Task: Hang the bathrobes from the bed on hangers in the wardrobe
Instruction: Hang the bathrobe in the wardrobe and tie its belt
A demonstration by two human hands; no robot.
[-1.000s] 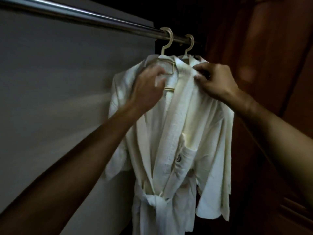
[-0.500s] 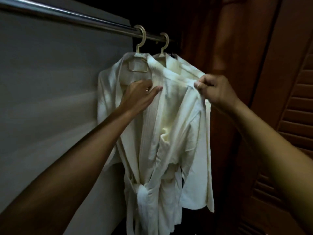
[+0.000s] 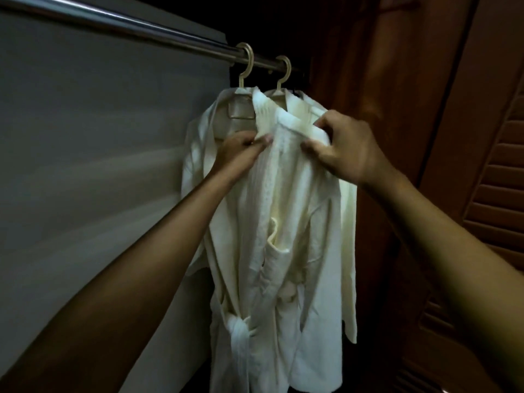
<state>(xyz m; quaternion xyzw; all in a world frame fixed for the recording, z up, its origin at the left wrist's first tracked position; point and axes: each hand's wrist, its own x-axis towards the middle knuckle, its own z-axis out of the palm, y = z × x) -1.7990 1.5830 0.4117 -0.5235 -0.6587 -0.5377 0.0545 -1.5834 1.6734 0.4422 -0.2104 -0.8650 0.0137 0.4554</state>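
Observation:
Two white bathrobes hang side by side on cream plastic hangers from a metal rail (image 3: 119, 22). The near hanger's hook (image 3: 246, 68) and the far hanger's hook (image 3: 283, 72) sit close together on the rail. The near bathrobe (image 3: 272, 251) faces me, its belt knotted low. The far bathrobe (image 3: 350, 222) shows only as a strip behind it. My left hand (image 3: 239, 154) pinches the near robe's left lapel. My right hand (image 3: 343, 148) grips the right collar edge, fingers curled around the fabric.
A pale grey wardrobe wall (image 3: 85, 151) fills the left side. Dark brown wood panels (image 3: 382, 109) and a louvred door (image 3: 504, 208) close in on the right. The rail runs bare toward the upper left.
Both hands have slid down from the hanger shoulders to the lapels and drawn closer together, pulling the front of the near robe inward. The view has shifted slightly.

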